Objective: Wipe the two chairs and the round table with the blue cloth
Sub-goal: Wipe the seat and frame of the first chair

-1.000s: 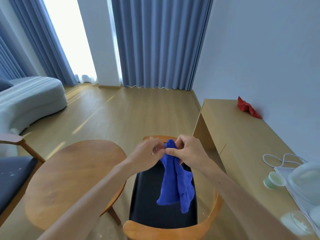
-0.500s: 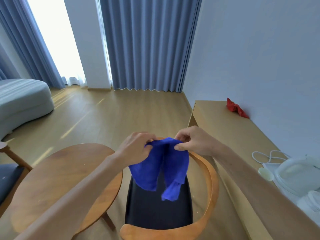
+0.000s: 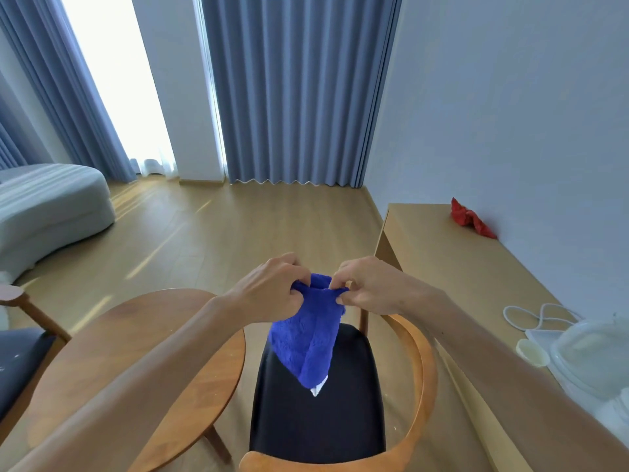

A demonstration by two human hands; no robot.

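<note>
Now that the spread I had half a second ago is drawn back in, my left hand and right hand sit close together, each pinching the top edge of the blue cloth — it hangs folded above the black chair seat, touching nothing. I judge I'm folding a pad — no wiping of either chair or the round table has started.

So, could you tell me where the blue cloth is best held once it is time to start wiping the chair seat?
Probably by its bunched top edge, from above. Both the left hand and right hand pinch the blue cloth there, and the rest hangs loose over the black chair seat, so gathering that top into one palm should leave a pad underneath.
</note>
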